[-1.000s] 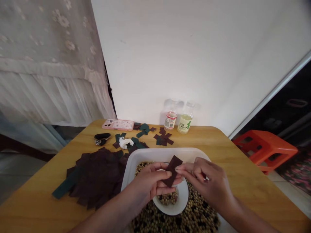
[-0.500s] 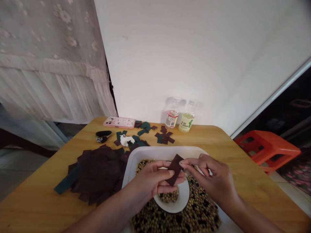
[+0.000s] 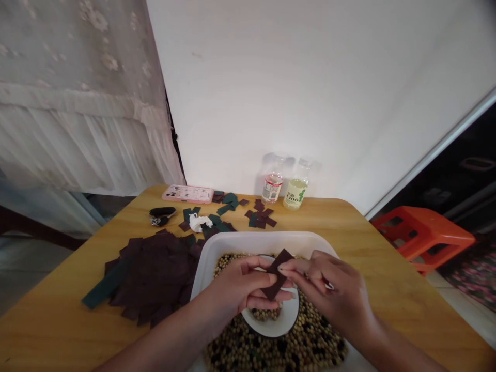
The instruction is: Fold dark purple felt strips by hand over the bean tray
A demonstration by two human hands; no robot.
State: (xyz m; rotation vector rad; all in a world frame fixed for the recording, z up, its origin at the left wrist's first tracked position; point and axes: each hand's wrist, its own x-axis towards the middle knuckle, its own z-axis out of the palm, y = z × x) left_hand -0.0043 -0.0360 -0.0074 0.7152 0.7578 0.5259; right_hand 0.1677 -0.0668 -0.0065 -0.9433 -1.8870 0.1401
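A dark brown rectangular piece (image 3: 282, 258) of thin sheet, perhaps cloth, is held tilted between the thumb and fingers of my left hand (image 3: 238, 284). My right hand (image 3: 339, 287) pinches thumb and forefinger together at the face of that piece; whatever is between those fingertips is too small to make out. Below both hands is a white bowl (image 3: 269, 329) with a dark rim, holding some small round beads or seeds. It rests on many more tan and black beads or seeds (image 3: 306, 343) in a white plastic tub (image 3: 267, 236).
A heap of similar dark brown pieces (image 3: 155, 274) lies left of the tub, with a green strip (image 3: 104, 289). Behind are scattered pieces (image 3: 261, 217), crumpled tissue (image 3: 200, 222), keys (image 3: 161, 216), a pink-cased phone (image 3: 188, 194) and two bottles (image 3: 295, 192). An orange stool (image 3: 426, 235) stands right.
The right fingertips have moved from the edge of the brown piece inward onto its face. My left hand keeps its hold. The whole view has shifted slightly.
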